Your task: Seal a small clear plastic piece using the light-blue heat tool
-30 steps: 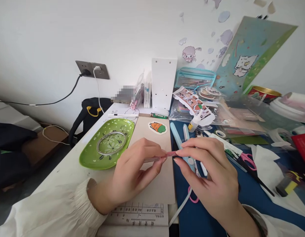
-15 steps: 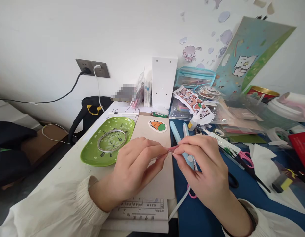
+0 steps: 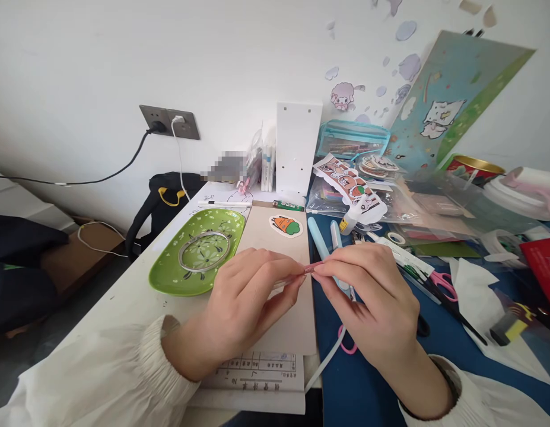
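A small pink stick-like item with lettering runs between both hands. My left hand pinches its left end with thumb and fingertips. At its right end, my right hand grips it the same way, fingers closed. Most of the item is hidden by the fingers. Below the hands lies a beige board bearing a carrot sticker. To the left, a green floral tray holds a silvery ring. Light-blue handled tool lies behind my right hand.
A printed sheet lies at the front edge. Behind stand a white box and a green marker. On the blue mat at right are pink scissors, tape rolls, sticker sheets and plastic bags.
The view has shifted slightly. Both hands keep their pinch on the pink item, and my right hand sits a little farther right and lower.
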The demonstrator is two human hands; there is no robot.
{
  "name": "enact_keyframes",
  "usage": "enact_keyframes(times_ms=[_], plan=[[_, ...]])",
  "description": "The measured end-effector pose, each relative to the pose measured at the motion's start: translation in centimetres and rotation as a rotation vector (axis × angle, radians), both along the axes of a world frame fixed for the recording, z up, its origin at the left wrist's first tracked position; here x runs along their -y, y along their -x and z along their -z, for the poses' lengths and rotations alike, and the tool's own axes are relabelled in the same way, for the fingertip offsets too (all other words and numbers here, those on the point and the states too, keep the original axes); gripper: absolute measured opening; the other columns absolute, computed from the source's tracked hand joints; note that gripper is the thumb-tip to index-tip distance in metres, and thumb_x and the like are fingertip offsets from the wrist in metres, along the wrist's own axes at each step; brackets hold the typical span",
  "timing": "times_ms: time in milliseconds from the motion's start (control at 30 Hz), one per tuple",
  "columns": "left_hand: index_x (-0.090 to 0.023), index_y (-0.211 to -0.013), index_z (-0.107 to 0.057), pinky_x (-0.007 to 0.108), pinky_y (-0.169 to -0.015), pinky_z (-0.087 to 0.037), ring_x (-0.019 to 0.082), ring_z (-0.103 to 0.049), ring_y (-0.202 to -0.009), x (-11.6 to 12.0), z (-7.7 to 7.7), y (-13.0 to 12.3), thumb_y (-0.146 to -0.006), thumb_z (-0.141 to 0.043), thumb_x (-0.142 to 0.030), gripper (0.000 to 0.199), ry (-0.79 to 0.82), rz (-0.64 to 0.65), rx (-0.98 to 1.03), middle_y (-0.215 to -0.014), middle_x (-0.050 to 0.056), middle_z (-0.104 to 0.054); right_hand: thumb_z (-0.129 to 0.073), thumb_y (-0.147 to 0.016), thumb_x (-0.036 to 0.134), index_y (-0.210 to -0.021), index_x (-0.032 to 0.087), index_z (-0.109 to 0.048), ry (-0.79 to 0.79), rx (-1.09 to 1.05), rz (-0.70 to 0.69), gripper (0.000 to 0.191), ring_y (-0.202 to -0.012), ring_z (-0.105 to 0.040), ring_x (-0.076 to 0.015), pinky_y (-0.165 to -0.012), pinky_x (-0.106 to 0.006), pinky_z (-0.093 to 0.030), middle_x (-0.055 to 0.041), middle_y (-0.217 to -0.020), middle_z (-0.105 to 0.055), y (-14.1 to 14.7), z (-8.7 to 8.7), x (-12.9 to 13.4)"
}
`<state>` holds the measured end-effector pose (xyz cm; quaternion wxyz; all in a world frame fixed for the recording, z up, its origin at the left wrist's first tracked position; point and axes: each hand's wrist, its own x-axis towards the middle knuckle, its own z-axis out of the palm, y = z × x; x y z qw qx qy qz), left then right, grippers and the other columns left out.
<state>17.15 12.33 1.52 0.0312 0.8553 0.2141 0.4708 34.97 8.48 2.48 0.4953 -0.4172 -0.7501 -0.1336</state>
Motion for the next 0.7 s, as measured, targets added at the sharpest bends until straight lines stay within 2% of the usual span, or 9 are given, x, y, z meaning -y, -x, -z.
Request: enact_keyframes(times_ms=[167,367,700], plan=[[-0.018,-0.097,-0.057,0.025,-0.063,-0.048,0.011,-0.061,-0.07,-0.04,-0.04,-0.13,-0.083,-0.062,-0.01,0.017,-0.009,-0.039,-0.002,-0.08,0.0,-0.068,-0.063,-0.081,0.002,-0.083,0.017,-0.061,0.014,0.047,-0.009,0.016,-0.076,-0.06,-0.0183,-0.071,-0.038,-0.047,-0.0055,-0.081,-0.068,-0.05,0.1,0.07],[-0.017,-0.096,-0.057,0.025,-0.062,-0.047,0.012,-0.061,-0.068,-0.15,0.13,-0.18,-0.08,-0.064,-0.008,0.019,-0.016,-0.052,-0.003,-0.078,0.0,-0.068,-0.063,-0.083,0.006,-0.089,0.019,-0.062,0.091,-0.057,-0.05,0.015,-0.079,-0.062,-0.0195,-0.07,-0.037,-0.049,-0.0062,-0.084,-0.066,-0.02,-0.04,-0.07],[-0.017,-0.092,-0.059,0.023,-0.065,-0.049,0.011,-0.063,-0.069,-0.03,-0.09,-0.28,-0.082,-0.063,-0.011,0.012,0.022,-0.073,-0.022,-0.073,-0.001,-0.067,-0.064,-0.081,0.005,-0.091,0.018,-0.063,0.019,0.082,-0.043,0.017,-0.078,-0.062,-0.0193,-0.07,-0.036,-0.049,-0.0056,-0.084,-0.069,-0.56,0.48,-0.1]])
